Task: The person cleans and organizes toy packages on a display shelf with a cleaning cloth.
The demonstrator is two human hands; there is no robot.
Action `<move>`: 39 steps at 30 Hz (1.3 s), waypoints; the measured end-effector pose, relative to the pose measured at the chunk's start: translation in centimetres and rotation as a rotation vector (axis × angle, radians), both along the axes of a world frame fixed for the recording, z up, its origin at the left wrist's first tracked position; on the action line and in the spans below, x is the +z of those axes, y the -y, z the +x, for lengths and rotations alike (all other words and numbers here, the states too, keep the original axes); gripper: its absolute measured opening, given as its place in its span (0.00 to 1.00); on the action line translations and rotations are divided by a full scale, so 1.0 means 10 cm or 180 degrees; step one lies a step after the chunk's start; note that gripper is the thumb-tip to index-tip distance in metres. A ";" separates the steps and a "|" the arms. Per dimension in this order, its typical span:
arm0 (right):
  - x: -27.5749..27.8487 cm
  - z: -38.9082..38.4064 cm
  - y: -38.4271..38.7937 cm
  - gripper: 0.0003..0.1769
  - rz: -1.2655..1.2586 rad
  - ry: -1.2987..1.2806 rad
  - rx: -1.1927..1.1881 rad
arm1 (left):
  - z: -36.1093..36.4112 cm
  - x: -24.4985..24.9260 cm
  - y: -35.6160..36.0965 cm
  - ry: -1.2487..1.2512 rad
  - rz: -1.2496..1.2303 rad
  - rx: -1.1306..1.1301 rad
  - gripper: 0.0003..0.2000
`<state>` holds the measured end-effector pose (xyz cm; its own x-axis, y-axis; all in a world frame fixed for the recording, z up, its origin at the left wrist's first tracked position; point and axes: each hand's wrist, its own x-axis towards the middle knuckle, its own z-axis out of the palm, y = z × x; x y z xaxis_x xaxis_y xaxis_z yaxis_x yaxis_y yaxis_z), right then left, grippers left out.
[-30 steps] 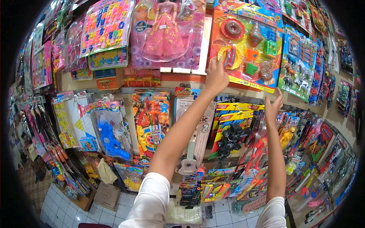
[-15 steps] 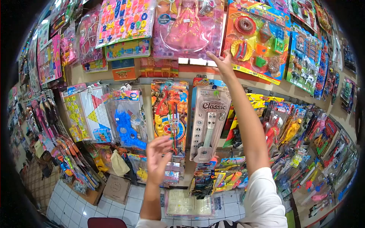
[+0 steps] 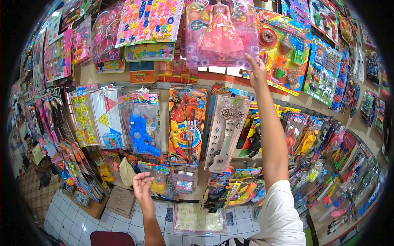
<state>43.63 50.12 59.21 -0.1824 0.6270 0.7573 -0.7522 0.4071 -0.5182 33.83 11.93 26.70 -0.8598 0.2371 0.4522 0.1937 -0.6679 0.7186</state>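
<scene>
My right hand is raised at the lower right corner of the pink doll package, its fingers against the package edge. The food toy package hangs just right of that hand. My left hand is held low at the left with its fingers loosely curled and apart, nothing in it. Above it hangs a bagged blue toy. Between my arms are the archery set and the toy guitar package labelled Classic, which hangs slightly tilted.
Packaged toys cover the walls, among them the letter set and the animal set. A cardboard box stands on the tiled floor. A dark red seat is at the bottom edge.
The view has shifted, and the doll package appears farther right and lower. My right hand has come to its corner. My left hand has moved left and down.
</scene>
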 end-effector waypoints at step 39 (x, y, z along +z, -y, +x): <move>-4.25 0.81 2.54 0.41 -0.1188 0.0529 0.0612 | -2.32 0.21 0.43 0.0663 -0.0288 -0.3687 0.38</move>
<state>51.75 24.70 16.74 -0.4224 0.7945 0.4363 -0.6901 0.0302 -0.7231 10.59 7.62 28.84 -0.1659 0.9484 0.2702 -0.6211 -0.3133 0.7184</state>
